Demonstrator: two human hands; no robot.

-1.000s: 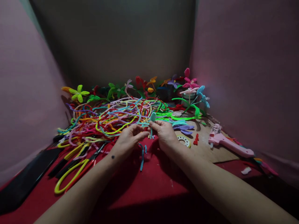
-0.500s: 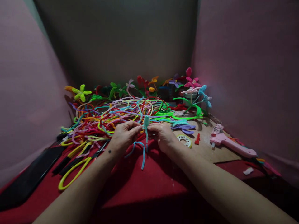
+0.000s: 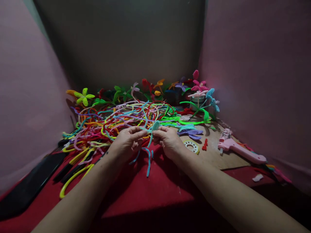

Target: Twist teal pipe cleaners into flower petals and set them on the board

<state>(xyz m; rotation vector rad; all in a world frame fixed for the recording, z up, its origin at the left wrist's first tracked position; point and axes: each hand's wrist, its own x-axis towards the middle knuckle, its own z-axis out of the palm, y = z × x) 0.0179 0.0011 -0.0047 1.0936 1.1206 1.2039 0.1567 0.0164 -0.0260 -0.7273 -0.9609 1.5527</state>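
Between my hands is a light turquoise pipe cleaner petal (image 3: 155, 125), a flattened oval with loose ends below it. My right hand (image 3: 170, 139) is closed, its thumb and fingertips pinching the petal near its base. My left hand (image 3: 126, 142) pinches a thin end that sticks out to the left. Another end hangs down between the two hands. Below them, cut turquoise pipe cleaner pieces (image 3: 148, 165) lie on the red cloth (image 3: 155, 197).
A heap of coloured pipe cleaners (image 3: 121, 113) lies beyond my hands. Yellow-handled scissors (image 3: 64, 187) are at left. At right, a tape roll (image 3: 191, 147), purple petals (image 3: 191, 132) and a pink glue gun (image 3: 243, 150) rest on a board (image 3: 218, 161). Pipe cleaner flowers (image 3: 199, 85) stand behind.
The petal has tilted right, from upright, and sits closer to my right fingertips. One end now points left into my left fingers. My left hand has shifted slightly left.
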